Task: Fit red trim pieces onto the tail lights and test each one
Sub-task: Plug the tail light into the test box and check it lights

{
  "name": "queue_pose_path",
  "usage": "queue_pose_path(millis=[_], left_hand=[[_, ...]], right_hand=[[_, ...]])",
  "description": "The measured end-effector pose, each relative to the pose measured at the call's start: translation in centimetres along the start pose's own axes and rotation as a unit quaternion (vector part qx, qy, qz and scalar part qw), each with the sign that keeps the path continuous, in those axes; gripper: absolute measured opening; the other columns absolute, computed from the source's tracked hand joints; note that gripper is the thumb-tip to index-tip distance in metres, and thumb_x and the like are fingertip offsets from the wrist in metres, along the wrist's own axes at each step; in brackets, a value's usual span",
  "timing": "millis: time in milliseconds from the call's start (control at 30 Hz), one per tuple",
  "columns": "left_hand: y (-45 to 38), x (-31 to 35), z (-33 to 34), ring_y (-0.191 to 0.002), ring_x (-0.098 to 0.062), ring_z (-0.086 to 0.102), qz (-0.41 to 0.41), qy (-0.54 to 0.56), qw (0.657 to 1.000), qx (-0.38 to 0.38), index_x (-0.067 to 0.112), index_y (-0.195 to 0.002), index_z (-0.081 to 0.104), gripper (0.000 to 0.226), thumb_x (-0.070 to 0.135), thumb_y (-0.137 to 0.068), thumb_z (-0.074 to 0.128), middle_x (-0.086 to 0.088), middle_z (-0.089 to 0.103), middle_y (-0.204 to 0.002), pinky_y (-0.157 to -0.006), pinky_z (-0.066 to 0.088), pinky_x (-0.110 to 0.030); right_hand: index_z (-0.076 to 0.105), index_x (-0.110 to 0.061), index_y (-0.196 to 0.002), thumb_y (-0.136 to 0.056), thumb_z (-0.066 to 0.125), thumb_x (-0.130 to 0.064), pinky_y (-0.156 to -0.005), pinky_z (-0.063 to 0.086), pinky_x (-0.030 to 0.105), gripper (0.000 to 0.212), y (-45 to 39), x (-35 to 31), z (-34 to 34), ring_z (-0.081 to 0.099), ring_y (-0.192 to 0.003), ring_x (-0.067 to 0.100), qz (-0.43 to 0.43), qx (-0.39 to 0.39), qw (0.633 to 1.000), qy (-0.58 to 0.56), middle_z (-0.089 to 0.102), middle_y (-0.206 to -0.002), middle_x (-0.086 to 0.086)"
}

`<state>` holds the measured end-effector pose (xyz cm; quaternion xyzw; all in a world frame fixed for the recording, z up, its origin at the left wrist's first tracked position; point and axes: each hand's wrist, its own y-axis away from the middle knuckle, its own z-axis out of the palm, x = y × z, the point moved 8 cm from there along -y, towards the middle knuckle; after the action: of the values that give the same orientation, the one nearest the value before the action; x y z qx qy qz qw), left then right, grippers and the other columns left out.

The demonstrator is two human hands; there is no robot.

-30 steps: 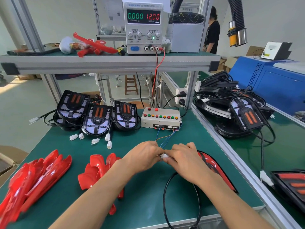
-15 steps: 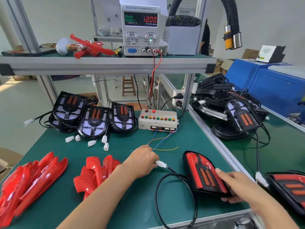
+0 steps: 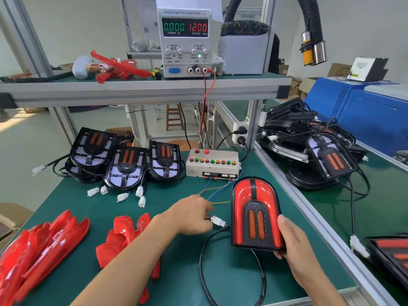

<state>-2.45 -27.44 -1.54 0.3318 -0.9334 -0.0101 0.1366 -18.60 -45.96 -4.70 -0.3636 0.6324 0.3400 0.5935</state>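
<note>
My right hand [image 3: 293, 246] grips the lower right edge of a tail light with red trim [image 3: 255, 212] and holds it tilted up, face toward me. My left hand [image 3: 192, 215] holds the white connector [image 3: 217, 221] where the light's black cable [image 3: 205, 268] joins thin coloured wires from the test box [image 3: 212, 163]. Three untrimmed tail lights [image 3: 127, 164] stand at the back left. Loose red trim pieces lie in two heaps, one in the middle [image 3: 123, 235] and one at the left [image 3: 42, 246].
The power supply [image 3: 185, 40] on the upper shelf reads 0.000 and 12.00. A pile of black tail lights [image 3: 313, 151] sits on the bench to the right, and another trimmed light [image 3: 390, 250] lies at the right edge. An extraction hose [image 3: 312, 47] hangs overhead.
My right hand let go of the connector, took the trimmed tail light by its edge and raised it upright facing me. My left hand stayed at the connector.
</note>
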Motion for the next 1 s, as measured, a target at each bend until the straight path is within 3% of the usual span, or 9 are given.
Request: queue_pose_path(millis=[133, 200, 267, 333, 467, 633, 767, 933, 1000], left_hand=[[-1.4, -1.7, -2.8, -0.11, -0.023, 0.064, -0.047, 0.097, 0.983, 0.15, 0.015, -0.115, 0.073, 0.033, 0.022, -0.09, 0.054, 0.001, 0.075, -0.112, -0.095, 0.05, -0.034], [-2.1, -3.0, -4.0, -0.108, -0.024, 0.063, -0.077, 0.111, 0.964, 0.228, 0.013, -0.113, 0.074, 0.029, 0.018, -0.093, 0.054, -0.002, 0.073, -0.113, -0.093, 0.049, -0.032], [-3.1, -4.2, -4.4, -0.112, -0.025, 0.061, -0.1, 0.101, 0.958, 0.25, 0.011, -0.119, 0.071, 0.031, 0.015, -0.093, 0.054, -0.005, 0.067, -0.121, -0.094, 0.045, -0.03], [-4.2, -5.1, -4.2, -0.12, -0.026, 0.058, -0.115, 0.086, 0.96, 0.24, 0.009, -0.127, 0.066, 0.036, 0.012, -0.094, 0.053, -0.006, 0.058, -0.134, -0.098, 0.043, -0.03], [-6.1, -6.2, -3.7, -0.136, -0.033, 0.044, -0.139, 0.064, 0.966, 0.211, 0.006, -0.144, 0.047, 0.05, 0.011, -0.095, 0.05, -0.01, 0.036, -0.157, -0.109, 0.039, -0.04], [-8.1, -6.7, -3.1, -0.142, -0.034, 0.039, -0.142, 0.042, 0.974, 0.17, 0.005, -0.153, 0.028, 0.061, 0.016, -0.098, 0.051, -0.011, 0.01, -0.168, -0.111, 0.04, -0.044], [-9.2, -7.4, -3.1, -0.144, -0.037, 0.036, -0.152, 0.048, 0.976, 0.149, 0.001, -0.152, 0.026, 0.063, 0.012, -0.095, 0.05, -0.015, 0.008, -0.168, -0.114, 0.036, -0.045], [-10.1, -7.5, -3.2, -0.146, -0.04, 0.033, -0.157, 0.058, 0.976, 0.14, -0.001, -0.15, 0.025, 0.063, 0.009, -0.094, 0.051, -0.02, 0.012, -0.165, -0.113, 0.036, -0.046], [-10.2, -7.4, -3.2, -0.145, -0.04, 0.033, -0.15, 0.06, 0.976, 0.143, 0.0, -0.151, 0.024, 0.065, 0.007, -0.093, 0.051, -0.02, 0.014, -0.164, -0.113, 0.036, -0.046]], right_hand=[[0.068, -0.008, -0.097, -0.095, 0.042, -0.048, -0.051, 0.046, 0.011, 0.048, -0.8, 0.3, 1.3, 0.063, -0.058, -0.001, -0.024, -0.001, 1.0, -0.013, 0.072, -0.07, -0.004], [0.068, -0.009, -0.099, -0.096, 0.044, -0.049, -0.055, 0.05, 0.012, 0.047, -0.9, 1.0, 1.6, 0.07, -0.068, 0.003, -0.019, -0.013, 1.0, -0.006, 0.076, -0.081, 0.001], [0.069, -0.014, -0.1, -0.096, 0.043, -0.053, -0.061, 0.056, 0.018, 0.047, -1.2, 1.7, 1.6, 0.074, -0.08, 0.01, -0.009, -0.02, 1.0, 0.013, 0.077, -0.091, 0.005], [0.07, -0.02, -0.1, -0.096, 0.041, -0.057, -0.066, 0.058, 0.024, 0.048, -1.5, 2.3, 1.4, 0.075, -0.085, 0.014, 0.002, -0.022, 0.999, 0.027, 0.077, -0.093, 0.006], [0.071, -0.033, -0.096, -0.099, 0.037, -0.058, -0.089, 0.058, 0.049, 0.043, -2.2, 2.7, 1.3, 0.074, -0.094, 0.024, -0.003, -0.026, 0.998, 0.052, 0.077, -0.095, 0.005], [0.071, -0.039, -0.094, -0.095, 0.035, -0.063, -0.082, 0.061, 0.037, 0.043, -2.5, 2.5, 1.5, 0.075, -0.091, 0.018, -0.004, -0.024, 0.999, 0.046, 0.078, -0.094, 0.002], [0.071, -0.038, -0.092, -0.094, 0.035, -0.062, -0.076, 0.061, 0.03, 0.043, -2.5, 2.5, 1.3, 0.075, -0.088, 0.018, 0.0, -0.008, 0.999, 0.04, 0.078, -0.092, 0.003], [0.07, -0.021, -0.099, -0.09, 0.04, -0.062, -0.078, 0.063, 0.042, 0.052, -2.6, 2.9, 1.1, 0.074, -0.086, 0.026, 0.017, 0.005, 1.0, 0.018, 0.076, -0.09, 0.007], [0.068, -0.022, -0.103, -0.089, 0.04, -0.064, -0.071, 0.062, 0.03, 0.053, -2.6, 3.2, 1.1, 0.076, -0.086, 0.018, 0.027, 0.003, 0.999, 0.017, 0.077, -0.091, 0.003]])
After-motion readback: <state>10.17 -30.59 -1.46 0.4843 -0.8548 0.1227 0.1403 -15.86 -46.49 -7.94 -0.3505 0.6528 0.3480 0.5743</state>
